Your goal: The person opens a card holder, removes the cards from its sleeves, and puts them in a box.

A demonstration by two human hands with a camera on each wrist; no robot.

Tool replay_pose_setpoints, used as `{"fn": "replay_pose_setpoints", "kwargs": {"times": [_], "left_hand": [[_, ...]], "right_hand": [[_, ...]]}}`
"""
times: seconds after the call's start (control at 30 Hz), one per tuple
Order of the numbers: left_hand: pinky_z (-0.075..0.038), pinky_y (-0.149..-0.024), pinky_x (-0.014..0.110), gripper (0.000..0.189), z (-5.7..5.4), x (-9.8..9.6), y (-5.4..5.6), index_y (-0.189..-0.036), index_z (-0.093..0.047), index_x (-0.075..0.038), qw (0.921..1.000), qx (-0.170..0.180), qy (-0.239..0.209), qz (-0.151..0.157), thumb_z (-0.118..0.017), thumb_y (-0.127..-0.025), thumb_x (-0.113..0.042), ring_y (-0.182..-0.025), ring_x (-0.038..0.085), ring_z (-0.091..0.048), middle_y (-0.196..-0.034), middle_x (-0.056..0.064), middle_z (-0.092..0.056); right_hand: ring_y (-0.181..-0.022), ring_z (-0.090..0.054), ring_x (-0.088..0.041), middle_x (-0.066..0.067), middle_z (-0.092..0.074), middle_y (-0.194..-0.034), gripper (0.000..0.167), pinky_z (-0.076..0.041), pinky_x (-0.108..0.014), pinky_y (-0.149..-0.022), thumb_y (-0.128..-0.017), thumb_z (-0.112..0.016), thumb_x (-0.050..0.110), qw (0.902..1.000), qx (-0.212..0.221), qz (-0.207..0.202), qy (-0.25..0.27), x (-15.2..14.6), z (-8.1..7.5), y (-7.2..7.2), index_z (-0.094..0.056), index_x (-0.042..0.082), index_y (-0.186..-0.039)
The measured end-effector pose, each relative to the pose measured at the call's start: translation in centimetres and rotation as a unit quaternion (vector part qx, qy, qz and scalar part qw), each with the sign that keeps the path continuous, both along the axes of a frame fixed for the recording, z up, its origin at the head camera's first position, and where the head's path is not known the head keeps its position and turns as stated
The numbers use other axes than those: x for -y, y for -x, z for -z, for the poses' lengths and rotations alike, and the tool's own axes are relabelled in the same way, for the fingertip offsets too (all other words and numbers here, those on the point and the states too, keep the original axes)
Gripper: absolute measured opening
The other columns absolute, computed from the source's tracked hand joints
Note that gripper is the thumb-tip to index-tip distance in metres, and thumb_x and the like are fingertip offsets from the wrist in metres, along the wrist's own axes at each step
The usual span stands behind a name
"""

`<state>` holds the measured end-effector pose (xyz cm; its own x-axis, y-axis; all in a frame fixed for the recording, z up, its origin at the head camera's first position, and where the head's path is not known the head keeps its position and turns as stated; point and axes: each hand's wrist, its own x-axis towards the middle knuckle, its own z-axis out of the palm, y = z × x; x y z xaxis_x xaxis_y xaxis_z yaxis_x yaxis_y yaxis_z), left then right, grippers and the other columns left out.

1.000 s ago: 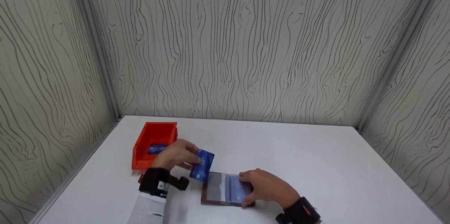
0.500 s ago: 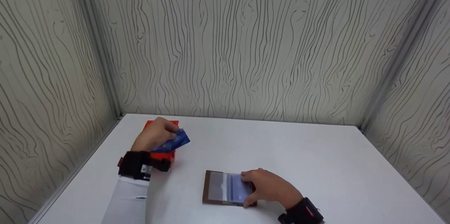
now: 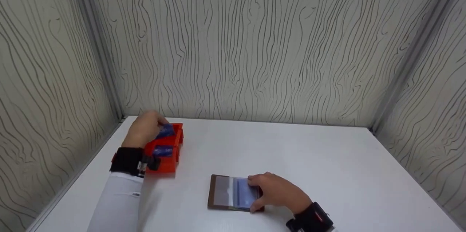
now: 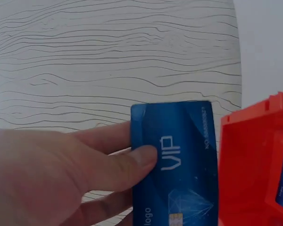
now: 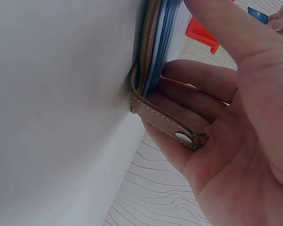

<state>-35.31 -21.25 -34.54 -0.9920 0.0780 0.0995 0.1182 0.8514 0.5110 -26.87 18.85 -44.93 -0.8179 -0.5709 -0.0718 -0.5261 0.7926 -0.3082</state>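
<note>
Between thumb and fingers, my left hand [image 3: 143, 129] pinches a blue VIP card [image 4: 174, 160], over the far part of the red bin [image 3: 165, 167]. A second blue card [image 3: 162, 151] lies in the bin, nearer the front. On the table, a brown card holder [image 3: 211, 192] lies open with clear sleeves showing. My right hand [image 3: 279, 192] grips its right side, thumb at the near edge and fingers at the far edge. In the right wrist view, the holder's strap [image 5: 162, 120] with a metal snap sticks out toward the palm.
The white table [image 3: 309, 155] ends at a wood-patterned back wall [image 3: 233, 61]. Similar panels [image 3: 47, 90] stand on both sides. The bin sits at the far left, a short way from the left edge.
My left hand has carried the card from beside the card holder leftward and back to the red bin. The right hand stays on the holder, which has not moved.
</note>
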Motion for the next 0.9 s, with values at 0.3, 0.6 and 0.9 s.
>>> {"fn": "replay_pose_setpoints", "kwargs": {"times": [0.3,0.6,0.9], "left_hand": [[-0.060,-0.103,0.059,0.028,3.5,0.3,1.9,-0.118,-0.082,-0.003,0.9971,-0.044,0.060,-0.017,-0.062,-0.100,0.004,-0.112,0.038,-0.075,-0.120,0.022,-0.079],[-0.063,-0.097,0.056,0.019,4.8,0.3,2.5,-0.107,-0.083,0.001,0.9953,-0.028,0.091,0.014,-0.067,-0.098,0.003,-0.104,0.038,-0.078,-0.111,0.022,-0.081],[-0.052,-0.068,0.038,0.025,6.2,0.0,2.5,-0.077,-0.077,-0.003,0.9941,-0.031,0.100,0.031,-0.062,-0.089,0.012,-0.069,0.020,-0.050,-0.071,0.004,-0.064]], "right_hand": [[-0.095,-0.059,-0.008,-0.004,-0.077,-0.132,0.061,-0.056,-0.030,-0.088,-0.078,-0.099,0.040,0.9999,0.012,0.002,0.002,0.1,-0.1,-0.1,-0.077,0.009,-0.126],[-0.097,-0.060,-0.008,-0.006,-0.076,-0.137,0.064,-0.057,-0.031,-0.089,-0.078,-0.098,0.042,1.0000,0.007,0.000,0.004,0.0,0.0,0.1,-0.077,0.009,-0.128],[-0.110,-0.069,-0.017,-0.012,-0.073,-0.145,0.070,-0.060,-0.038,-0.098,-0.078,-0.099,0.041,1.0000,0.006,0.004,0.001,-0.1,0.0,0.1,-0.076,0.005,-0.133]]}}
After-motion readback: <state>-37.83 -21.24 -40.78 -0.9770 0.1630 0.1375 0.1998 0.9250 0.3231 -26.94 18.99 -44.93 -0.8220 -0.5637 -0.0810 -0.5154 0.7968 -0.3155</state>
